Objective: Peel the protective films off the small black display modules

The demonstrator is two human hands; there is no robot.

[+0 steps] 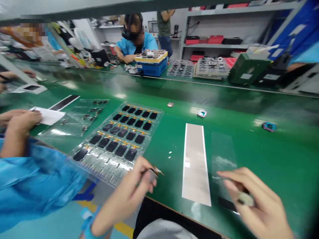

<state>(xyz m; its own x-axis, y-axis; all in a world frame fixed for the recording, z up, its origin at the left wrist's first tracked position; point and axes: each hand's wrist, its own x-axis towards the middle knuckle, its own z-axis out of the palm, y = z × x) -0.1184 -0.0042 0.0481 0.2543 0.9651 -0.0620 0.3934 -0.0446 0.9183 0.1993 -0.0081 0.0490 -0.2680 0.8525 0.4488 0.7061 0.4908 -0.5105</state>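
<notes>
Far left, a co-worker's hand [22,124] sits on a white paper sheet [48,115], next to a clear tray of black panels [117,132] on the green counter [249,149]. Just off the tray's near edge, the person's left hand [124,196] is closed, pinching a small flat piece [154,173]. Past a silver strip [195,166], the right hand [259,205] curls closed around a pale item [245,199], right at a clear film [223,159].

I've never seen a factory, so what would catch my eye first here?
You'd probably spot the clear plastic tray of black rectangles with gold tabs, lying on the shiny green bench. To its right is a long silvery strip. Farther back, across the bench, stands a bright blue box with a yellow top.
</notes>
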